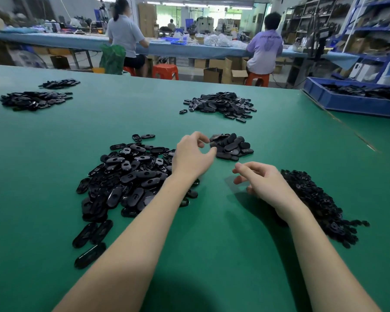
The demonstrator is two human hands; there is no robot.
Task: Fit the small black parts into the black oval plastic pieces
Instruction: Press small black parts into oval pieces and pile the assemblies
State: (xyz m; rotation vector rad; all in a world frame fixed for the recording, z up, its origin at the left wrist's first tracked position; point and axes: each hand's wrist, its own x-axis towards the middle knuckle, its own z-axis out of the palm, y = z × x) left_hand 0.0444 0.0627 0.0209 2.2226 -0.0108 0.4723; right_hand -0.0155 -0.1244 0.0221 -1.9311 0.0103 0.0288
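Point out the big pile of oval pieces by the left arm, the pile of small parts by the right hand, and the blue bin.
pile of oval pieces (126, 176): head view, middle of the heap.
pile of small parts (318, 203): head view, middle of the heap.
blue bin (356, 104): head view, its front wall.

The left arm (144, 217) covers the right edge of the big oval pile (126, 179). The right hand (263, 183) hides the near edge of the small-parts heap (320, 203), where single parts blur together. The blue tray (351, 102) is cut by the right edge. Far piles (35, 100) are too small to tell.
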